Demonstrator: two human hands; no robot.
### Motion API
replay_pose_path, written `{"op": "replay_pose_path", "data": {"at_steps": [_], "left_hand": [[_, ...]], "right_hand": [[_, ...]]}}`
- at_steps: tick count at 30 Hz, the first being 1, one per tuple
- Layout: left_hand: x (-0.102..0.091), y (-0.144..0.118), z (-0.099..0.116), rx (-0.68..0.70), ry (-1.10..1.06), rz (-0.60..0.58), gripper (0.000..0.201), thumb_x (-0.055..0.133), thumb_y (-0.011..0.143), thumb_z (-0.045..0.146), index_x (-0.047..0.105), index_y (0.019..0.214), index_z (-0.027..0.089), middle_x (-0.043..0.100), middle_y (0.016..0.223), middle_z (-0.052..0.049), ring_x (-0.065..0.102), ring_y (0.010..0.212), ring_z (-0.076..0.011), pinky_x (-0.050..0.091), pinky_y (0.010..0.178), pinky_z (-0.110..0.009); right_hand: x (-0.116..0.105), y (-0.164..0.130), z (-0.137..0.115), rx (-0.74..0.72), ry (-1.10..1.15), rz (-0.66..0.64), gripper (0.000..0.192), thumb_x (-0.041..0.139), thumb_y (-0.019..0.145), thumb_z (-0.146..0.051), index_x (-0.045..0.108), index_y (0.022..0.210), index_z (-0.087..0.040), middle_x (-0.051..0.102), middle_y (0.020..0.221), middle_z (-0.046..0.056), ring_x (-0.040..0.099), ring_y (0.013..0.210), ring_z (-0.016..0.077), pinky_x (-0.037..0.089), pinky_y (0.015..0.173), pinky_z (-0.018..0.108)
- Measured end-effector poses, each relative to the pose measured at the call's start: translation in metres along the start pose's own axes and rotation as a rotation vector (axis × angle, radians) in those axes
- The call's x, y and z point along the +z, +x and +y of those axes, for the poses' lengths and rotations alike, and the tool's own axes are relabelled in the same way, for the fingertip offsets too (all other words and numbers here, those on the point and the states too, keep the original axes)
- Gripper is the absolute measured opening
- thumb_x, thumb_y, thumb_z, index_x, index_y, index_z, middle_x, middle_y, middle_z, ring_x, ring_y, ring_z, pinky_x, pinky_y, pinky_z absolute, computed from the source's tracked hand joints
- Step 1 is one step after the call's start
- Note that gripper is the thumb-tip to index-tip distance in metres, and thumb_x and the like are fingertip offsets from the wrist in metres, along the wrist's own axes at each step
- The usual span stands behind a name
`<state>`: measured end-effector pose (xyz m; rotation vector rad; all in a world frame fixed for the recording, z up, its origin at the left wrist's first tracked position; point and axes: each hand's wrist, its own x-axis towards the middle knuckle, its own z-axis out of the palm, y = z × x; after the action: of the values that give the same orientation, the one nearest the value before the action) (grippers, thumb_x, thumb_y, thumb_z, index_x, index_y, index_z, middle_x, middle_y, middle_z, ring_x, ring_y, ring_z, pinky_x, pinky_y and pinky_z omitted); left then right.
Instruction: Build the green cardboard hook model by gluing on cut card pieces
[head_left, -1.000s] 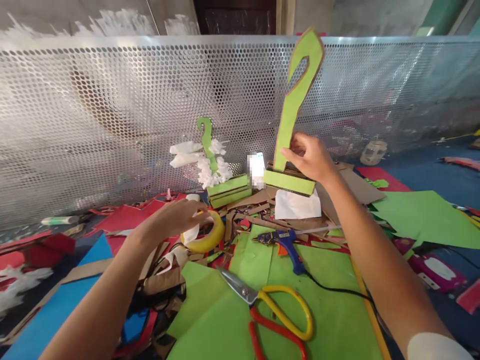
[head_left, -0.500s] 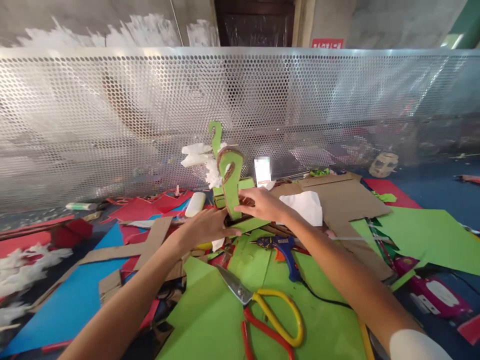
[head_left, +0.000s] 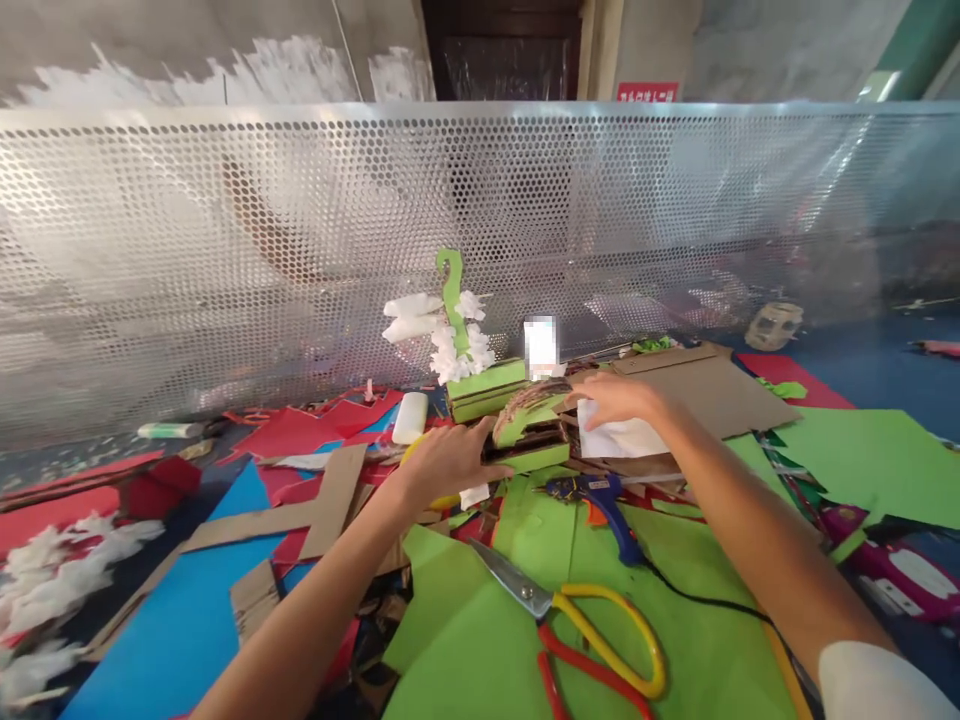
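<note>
A small box of green-faced cardboard [head_left: 541, 458] with brown edges sits in the middle of the clutter. My left hand [head_left: 451, 462] grips its left end, thumb along the near side. Tilted low over the box is a curved green cardboard piece [head_left: 529, 412], its brown edge facing up. My right hand [head_left: 616, 396] pinches the right end of that curved piece; the fingertips are partly hidden. Just behind, a similar box [head_left: 489, 388] carries an upright green hooked piece [head_left: 451, 290] with white tissue tufts [head_left: 459, 355] around it.
In front lie a blue glue gun [head_left: 611, 510] with a black cord and red-and-yellow scissors [head_left: 559, 610] on green sheets [head_left: 465, 620]. Blue card [head_left: 169, 610] and brown strips [head_left: 330, 500] spread leftward. Brown cardboard [head_left: 697, 390] lies right. A perforated metal panel [head_left: 315, 230] stands behind.
The curved green piece has gone from upright on the near box to tilted over rightward. My right hand has moved right with its end. The view has shifted slightly left.
</note>
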<state>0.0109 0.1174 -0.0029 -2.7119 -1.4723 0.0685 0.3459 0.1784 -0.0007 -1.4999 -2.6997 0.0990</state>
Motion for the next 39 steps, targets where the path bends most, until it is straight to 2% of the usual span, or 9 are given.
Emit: {"op": "replay_pose_path", "data": {"at_steps": [7, 13, 16, 21, 24, 27, 31, 34, 39], "left_hand": [[-0.005, -0.002, 0.001, -0.033, 0.03, -0.055, 0.081, 0.047, 0.091, 0.083, 0.061, 0.134, 0.016, 0.078, 0.09, -0.019, 0.077, 0.089, -0.0418, 0.055, 0.075, -0.041], [-0.009, 0.001, -0.001, -0.042, -0.006, -0.082, 0.085, 0.047, 0.089, 0.083, 0.058, 0.141, 0.017, 0.079, 0.103, -0.021, 0.075, 0.099, -0.0461, 0.056, 0.08, -0.047], [-0.008, 0.001, -0.004, -0.048, -0.046, -0.073, 0.083, 0.048, 0.088, 0.082, 0.059, 0.142, 0.021, 0.079, 0.114, -0.019, 0.073, 0.109, -0.0444, 0.054, 0.086, -0.044], [-0.004, 0.003, -0.009, -0.054, -0.064, -0.063, 0.086, 0.049, 0.086, 0.084, 0.059, 0.144, 0.022, 0.079, 0.115, -0.018, 0.074, 0.109, -0.0422, 0.054, 0.086, -0.042], [-0.002, 0.003, -0.011, -0.046, -0.061, -0.055, 0.085, 0.048, 0.087, 0.085, 0.06, 0.142, 0.022, 0.079, 0.114, -0.019, 0.074, 0.107, -0.0439, 0.054, 0.085, -0.044], [0.002, 0.004, -0.012, -0.051, -0.075, -0.056, 0.086, 0.049, 0.086, 0.085, 0.058, 0.144, 0.022, 0.078, 0.116, -0.018, 0.074, 0.108, -0.0443, 0.055, 0.086, -0.045], [0.006, 0.006, -0.013, -0.07, -0.118, -0.042, 0.09, 0.05, 0.084, 0.086, 0.054, 0.148, 0.023, 0.078, 0.116, -0.017, 0.074, 0.108, -0.0445, 0.055, 0.086, -0.047], [0.007, 0.008, -0.015, -0.08, -0.166, -0.045, 0.089, 0.052, 0.083, 0.085, 0.054, 0.148, 0.024, 0.079, 0.113, -0.015, 0.074, 0.106, -0.0424, 0.055, 0.085, -0.045], [0.009, 0.009, -0.017, -0.049, -0.228, -0.024, 0.085, 0.056, 0.085, 0.08, 0.051, 0.15, 0.026, 0.078, 0.119, -0.014, 0.074, 0.108, -0.0395, 0.056, 0.086, -0.043]], "right_hand": [[-0.034, -0.019, -0.004, 0.243, -0.101, -0.197, 0.034, 0.068, 0.079, -0.003, 0.078, 0.103, -0.026, 0.076, 0.104, 0.006, 0.07, 0.099, 0.024, 0.046, 0.077, 0.028], [-0.066, -0.053, 0.01, 0.507, -0.353, 0.163, 0.05, 0.053, 0.086, 0.0, 0.068, 0.13, -0.02, 0.063, 0.133, 0.019, 0.057, 0.125, 0.0368, 0.044, 0.092, 0.042], [-0.063, -0.046, -0.004, 0.341, -0.29, 0.155, 0.045, 0.06, 0.091, -0.013, 0.065, 0.135, -0.022, 0.064, 0.132, 0.016, 0.057, 0.126, 0.0337, 0.045, 0.095, 0.04], [-0.031, -0.011, -0.04, 0.194, -0.097, -0.25, 0.017, 0.08, 0.077, -0.028, 0.078, 0.092, -0.02, 0.073, 0.081, 0.008, 0.068, 0.08, 0.0261, 0.047, 0.069, 0.033], [-0.019, -0.003, -0.045, 0.173, -0.095, -0.223, 0.009, 0.081, 0.072, -0.018, 0.077, 0.08, -0.017, 0.07, 0.073, 0.009, 0.066, 0.072, 0.0248, 0.043, 0.065, 0.033], [-0.025, -0.008, -0.036, 0.128, -0.07, -0.136, 0.006, 0.071, 0.085, -0.019, 0.076, 0.087, -0.018, 0.07, 0.075, 0.008, 0.063, 0.069, 0.0209, 0.04, 0.063, 0.032], [-0.043, -0.018, -0.027, -0.049, 0.29, 0.008, 0.028, 0.053, 0.105, -0.035, 0.074, 0.115, -0.02, 0.065, 0.07, 0.002, 0.056, 0.063, 0.016, 0.039, 0.063, 0.029], [-0.046, -0.017, -0.036, -0.196, 0.463, -0.037, 0.045, 0.039, 0.111, -0.042, 0.071, 0.131, -0.016, 0.061, 0.069, 0.001, 0.052, 0.061, 0.0153, 0.041, 0.066, 0.03], [-0.029, -0.003, -0.063, -0.341, 0.352, -0.051, 0.031, 0.058, 0.102, -0.031, 0.079, 0.12, -0.017, 0.071, 0.108, 0.012, 0.063, 0.089, 0.0199, 0.048, 0.084, 0.033]]}}
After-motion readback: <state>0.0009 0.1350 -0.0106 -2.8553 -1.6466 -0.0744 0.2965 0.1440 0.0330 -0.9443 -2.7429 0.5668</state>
